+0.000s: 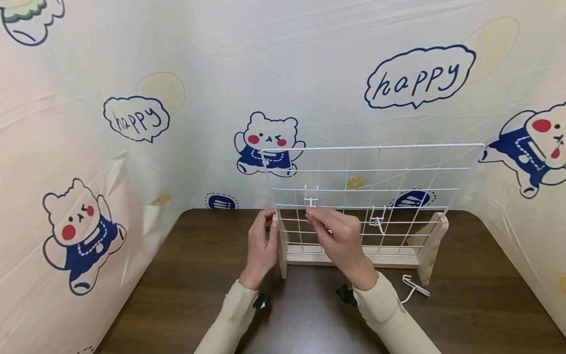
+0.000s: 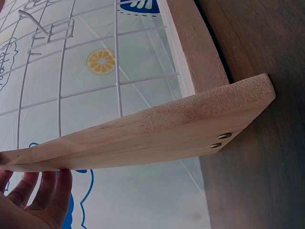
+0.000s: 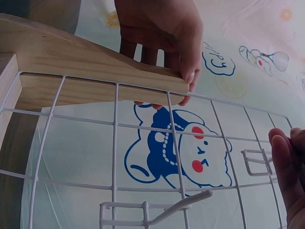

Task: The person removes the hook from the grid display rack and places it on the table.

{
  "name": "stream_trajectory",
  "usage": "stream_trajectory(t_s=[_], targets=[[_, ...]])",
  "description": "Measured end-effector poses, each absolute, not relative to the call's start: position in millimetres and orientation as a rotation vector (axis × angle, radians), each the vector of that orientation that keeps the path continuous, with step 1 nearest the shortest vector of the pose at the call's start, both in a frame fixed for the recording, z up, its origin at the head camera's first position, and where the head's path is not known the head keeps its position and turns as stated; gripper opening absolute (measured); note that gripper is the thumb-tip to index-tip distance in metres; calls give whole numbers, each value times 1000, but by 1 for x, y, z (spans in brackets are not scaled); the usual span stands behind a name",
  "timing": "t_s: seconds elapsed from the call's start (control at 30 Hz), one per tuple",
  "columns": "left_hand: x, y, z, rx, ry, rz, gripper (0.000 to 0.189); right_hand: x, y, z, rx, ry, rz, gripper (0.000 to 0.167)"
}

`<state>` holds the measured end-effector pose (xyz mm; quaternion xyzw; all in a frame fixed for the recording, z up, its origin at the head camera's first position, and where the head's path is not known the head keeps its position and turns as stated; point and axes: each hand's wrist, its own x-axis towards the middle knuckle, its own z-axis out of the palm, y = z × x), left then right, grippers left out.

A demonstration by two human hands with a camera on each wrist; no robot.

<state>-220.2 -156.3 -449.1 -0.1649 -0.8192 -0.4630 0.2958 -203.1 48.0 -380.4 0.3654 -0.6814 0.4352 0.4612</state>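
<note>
A white wire grid panel (image 1: 379, 147) stands in a pale wooden stand (image 1: 353, 259). My left hand (image 1: 260, 243) grips the upper end of the stand's left side board (image 2: 157, 131), thumb on one face and fingers on the other. With thumb and fingertips, my right hand (image 1: 341, 238) pinches the prong of a white wire hook (image 1: 311, 198) on the grid's left part; the prong's tip is hidden in the fingers. Farther right, a second white hook (image 1: 377, 221) hangs on the grid, its prong sticking out toward me.
Another white hook (image 1: 415, 286) lies on the dark wooden table (image 1: 486, 305), right of my right sleeve. Behind the table hangs a pale cloth (image 1: 199, 123) printed with cartoon bears. The stand's right side board (image 1: 433, 248) rises near the loose hook.
</note>
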Motion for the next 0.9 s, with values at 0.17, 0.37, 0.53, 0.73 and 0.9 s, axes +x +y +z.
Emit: stream_trajectory(t_s=[0.17,0.37,0.53,0.73,0.9], targets=[[-219,-156,-449,-430,-2189,-1243,25,-202,49,-380,919,-1657,1069,22],[-221,-156,-450,-429,-2178,-1234,26,-198,49,-377,925,-1661,1077,19],[-221,-156,-448,-429,-2176,-1224,27,-198,51,-377,939,-1644,1065,13],[-222,-157,-449,-444,-2168,-1228,26,-197,55,-378,953,-1642,1057,10],[-222,-156,-450,-453,-2158,-1222,26,-196,58,-380,959,-1634,1047,16]])
